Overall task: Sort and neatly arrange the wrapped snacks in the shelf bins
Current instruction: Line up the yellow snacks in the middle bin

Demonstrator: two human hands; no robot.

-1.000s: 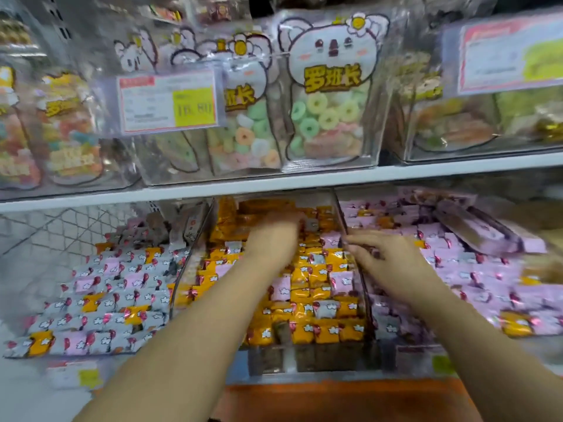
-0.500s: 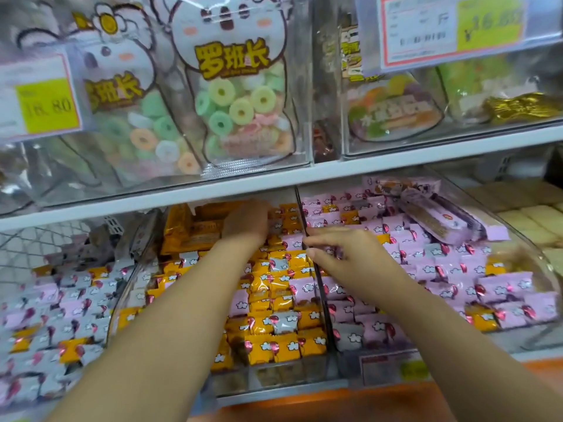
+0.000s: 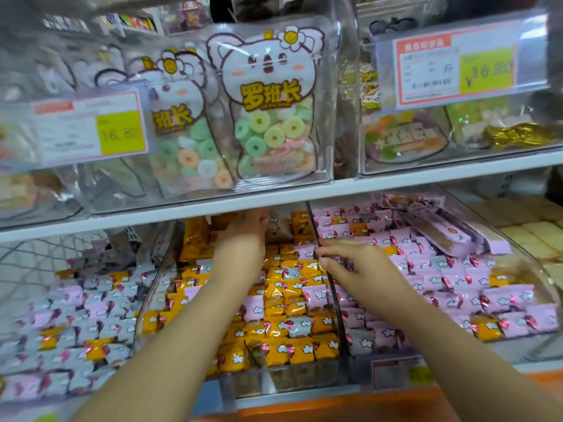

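My left grip point(image 3: 247, 231) is way in the back of the middle clear plastic bin point(image 3: 160, 277), right under the white shelf board point(image 3: 396, 181). Its fingertips are up against the wrappers back there and half hidden, so I can't tell if they're pinching anything.

My right grip point(image 3: 362, 271) lies across the dark divider edge point(image 3: 335, 300) between that bin and the right clear plastic bin point(image 3: 539, 284). Its fingers are spread fairly straight toward the left, thumb apart below them.

The small yellow-orange wrapped snacks point(image 3: 304, 348) fill most of the middle bin, with some pink and grey ones mixed in. The small pink wrapped snacks point(image 3: 499, 300) fill the right bin, plus a few yellow strays. Off to the left is a jumble of grey-white wrapped snacks point(image 3: 76, 324) and pink ones. Up top are clear bags of ring candies with a cartoon bear point(image 3: 268, 117).
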